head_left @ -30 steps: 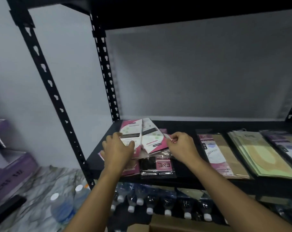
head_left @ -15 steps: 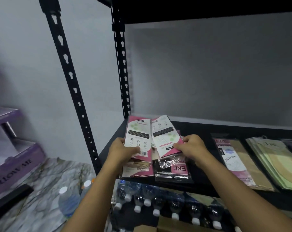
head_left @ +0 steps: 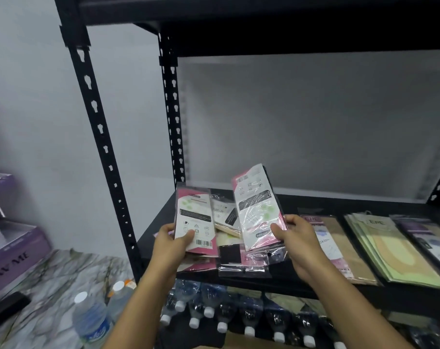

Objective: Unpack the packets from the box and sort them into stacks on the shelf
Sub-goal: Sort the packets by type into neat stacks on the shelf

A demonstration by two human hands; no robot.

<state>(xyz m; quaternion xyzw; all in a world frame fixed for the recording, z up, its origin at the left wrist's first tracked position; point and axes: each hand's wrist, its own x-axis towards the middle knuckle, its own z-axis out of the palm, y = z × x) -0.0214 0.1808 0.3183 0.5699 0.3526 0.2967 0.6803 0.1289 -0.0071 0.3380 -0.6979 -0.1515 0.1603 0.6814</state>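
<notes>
Currently I see both hands above the shelf's point(head_left: 314, 204) front-left corner, each gripping a pink-and-white packet. The left hand point(head_left: 172, 244) pinches the first packet point(head_left: 195, 217) at its lower left edge, thumb across the printed face, fingers behind. The right hand point(head_left: 298, 244) holds the second packet point(head_left: 258, 210) near its lower right edge, thumb on the film, fingers curled behind. Loose packets point(head_left: 241, 263) lie beneath, at the front edge.
</notes>
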